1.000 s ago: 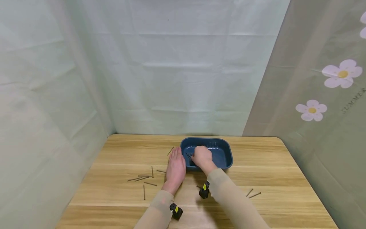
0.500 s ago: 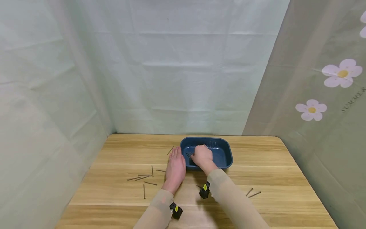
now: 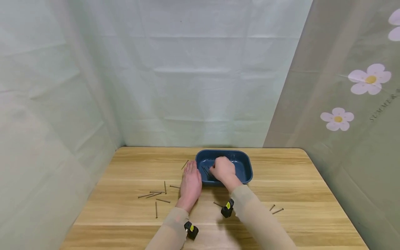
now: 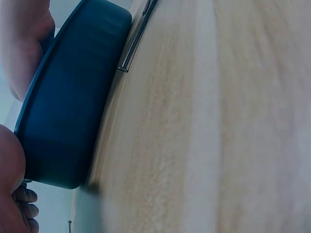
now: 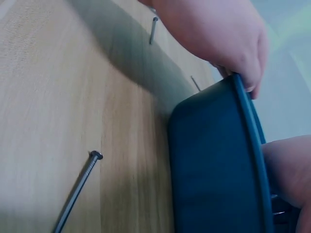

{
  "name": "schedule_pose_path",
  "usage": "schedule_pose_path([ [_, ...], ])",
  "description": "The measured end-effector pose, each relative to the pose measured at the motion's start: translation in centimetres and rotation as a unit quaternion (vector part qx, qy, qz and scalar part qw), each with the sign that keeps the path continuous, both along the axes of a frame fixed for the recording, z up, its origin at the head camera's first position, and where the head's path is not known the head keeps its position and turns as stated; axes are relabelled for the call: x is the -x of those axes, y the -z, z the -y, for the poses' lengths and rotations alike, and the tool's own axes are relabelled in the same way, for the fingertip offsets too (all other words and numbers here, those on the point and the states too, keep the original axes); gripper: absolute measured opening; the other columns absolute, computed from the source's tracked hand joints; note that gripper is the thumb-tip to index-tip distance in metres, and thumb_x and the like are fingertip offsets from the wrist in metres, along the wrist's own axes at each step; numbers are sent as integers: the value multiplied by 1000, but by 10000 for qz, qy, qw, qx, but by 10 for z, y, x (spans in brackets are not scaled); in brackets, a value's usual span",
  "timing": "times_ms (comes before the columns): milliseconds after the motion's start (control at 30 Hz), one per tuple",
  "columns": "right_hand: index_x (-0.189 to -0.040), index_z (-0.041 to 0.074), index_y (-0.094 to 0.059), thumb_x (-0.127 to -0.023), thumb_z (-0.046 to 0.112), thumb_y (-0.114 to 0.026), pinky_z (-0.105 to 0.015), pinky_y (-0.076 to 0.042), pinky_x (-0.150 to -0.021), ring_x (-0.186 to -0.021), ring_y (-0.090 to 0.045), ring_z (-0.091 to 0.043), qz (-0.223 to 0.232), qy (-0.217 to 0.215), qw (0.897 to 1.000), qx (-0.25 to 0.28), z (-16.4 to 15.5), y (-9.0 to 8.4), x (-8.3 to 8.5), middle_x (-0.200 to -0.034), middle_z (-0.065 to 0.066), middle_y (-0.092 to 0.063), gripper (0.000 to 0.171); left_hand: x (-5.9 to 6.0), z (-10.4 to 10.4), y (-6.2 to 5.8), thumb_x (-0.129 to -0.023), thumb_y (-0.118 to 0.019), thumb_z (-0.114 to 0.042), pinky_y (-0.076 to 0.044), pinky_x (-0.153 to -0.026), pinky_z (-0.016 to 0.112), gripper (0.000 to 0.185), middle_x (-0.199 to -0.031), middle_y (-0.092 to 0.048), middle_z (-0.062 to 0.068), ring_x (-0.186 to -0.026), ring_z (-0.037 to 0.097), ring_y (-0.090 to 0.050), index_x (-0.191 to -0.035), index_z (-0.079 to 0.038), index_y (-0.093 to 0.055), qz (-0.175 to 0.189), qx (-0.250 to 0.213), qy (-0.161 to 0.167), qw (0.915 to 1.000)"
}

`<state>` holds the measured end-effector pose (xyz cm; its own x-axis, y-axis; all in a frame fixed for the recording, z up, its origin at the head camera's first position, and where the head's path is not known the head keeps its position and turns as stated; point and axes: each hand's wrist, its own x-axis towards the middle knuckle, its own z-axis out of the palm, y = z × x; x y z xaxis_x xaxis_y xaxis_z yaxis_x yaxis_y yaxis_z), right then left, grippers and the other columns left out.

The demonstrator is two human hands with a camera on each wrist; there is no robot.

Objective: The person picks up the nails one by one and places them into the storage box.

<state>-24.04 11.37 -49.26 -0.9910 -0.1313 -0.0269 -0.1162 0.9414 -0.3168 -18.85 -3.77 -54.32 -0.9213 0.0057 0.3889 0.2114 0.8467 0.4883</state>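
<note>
— Moved since a second ago? Little: right hand (image 3: 222, 170) shifted slightly right inside the blue tray (image 3: 246, 170), left hand (image 3: 191, 182) still flat just outside its left wall.

— And the nails (image 3: 206, 171)?

— Lying in the tray, just left of the right hand's fingers, touching or nearly so. More nails scattered (image 3: 155, 194) on the tabletop (image 3: 297, 180) well left of the left hand, a pair (image 3: 276, 209) right of the right forearm, one (image 5: 77, 191) near the tray's front wall.

— Handling?

— Probably light, stiff, thin and smooth; likely to roll or slip out of a loose pinch. Best pinched at mid-shaft between thumb and fingertips, several gathered parallel. Points sharp, so away from the tips.

— State of the hands?

— Right: fingers curled downward over the tray floor; whether nails actually pinched, cannot tell, fingertips hidden. Left: open, fingers straight, resting on the tabletop, fingertips (image 5: 248, 73) against the tray's rim.
</note>
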Motion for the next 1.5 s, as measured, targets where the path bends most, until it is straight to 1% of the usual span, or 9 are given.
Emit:
schedule_pose_path([
  [300,-93,14,-79,-95,29,-77,-41,-60,-71,-82,-65,-19,-263,71,9994,229,-16,-8,-10,-96,-2,-70,15,0,1,0,-111,-50,-8,-37,-122,59,46,-154,-52,32,-148,45,-46,-150,16,-49,194,-19,-1,9998],
  [600,-99,16,-79,-94,28,-78,-37,-57,-63,-80,-65,-18,-657,70,9966,501,-41,-12,-30,-107,-3,-72,13,0,1,1,-111,-49,-9,-36,-123,58,47,-155,-51,32,-148,45,-46,-151,16,-48,165,-24,-22,9999],
  [733,-97,16,-80,-94,27,-79,-41,-58,-63,-86,-71,-25,-865,-11,9941,655,-58,-15,-39,-118,-10,-75,11,0,1,1,-111,-49,-9,-36,-123,58,46,-154,-51,33,-148,45,-46,-150,16,-48,147,-58,-10,9999],
  [833,-95,13,-79,-94,25,-80,-49,-63,-80,-110,-73,-36,-977,-59,9915,858,-72,-15,-45,-128,-17,-73,12,0,1,0,-111,-49,-9,-36,-123,58,47,-154,-51,33,-148,46,-46,-150,17,-48,137,-74,-8,9999],
  [933,-95,8,-79,-94,20,-80,-55,-58,-99,-132,-63,-44,-1019,-79,9884,1120,-88,-14,-51,-136,-25,-69,12,0,1,-1,-111,-49,-9,-36,-122,58,47,-154,-50,34,-148,46,-46,-150,17,-48,152,-87,-8,9998],
  [1033,-100,6,-79,-95,18,-78,-57,-54,-104,-132,-61,-46,-1008,-33,9867,1272,-103,-13,-58,-138,-26,-67,13,-1,1,-1,-111,-49,-9,-36,-123,58,47,-155,-50,33,-148,46,-45,-150,17,-48,166,-71,-33,9998],
  [1267,-108,10,-80,-98,23,-74,-59,-60,-86,-126,-65,-46,-1178,160,9861,1158,-139,-14,-74,-141,-23,-67,17,1,1,1,-111,-49,-8,-37,-122,59,46,-154,-51,33,-148,47,-46,-149,17,-49,76,-112,-34,9999],
  [1400,-109,9,-79,-99,21,-73,-63,-57,-93,-126,-64,-48,-1225,230,9856,1138,-161,-12,-82,-140,-23,-67,18,1,0,2,-111,-48,-9,-36,-122,59,46,-154,-51,33,-148,47,-46,-149,17,-49,94,-102,0,9999],
  [1500,-112,7,-79,-100,22,-72,-55,-60,-79,-103,-73,-44,-1133,304,9868,1115,-176,-9,-88,-141,-25,-66,20,1,0,2,-111,-48,-8,-36,-122,58,46,-154,-51,33,-148,46,-46,-150,17,-48,102,-90,-12,9999],
])
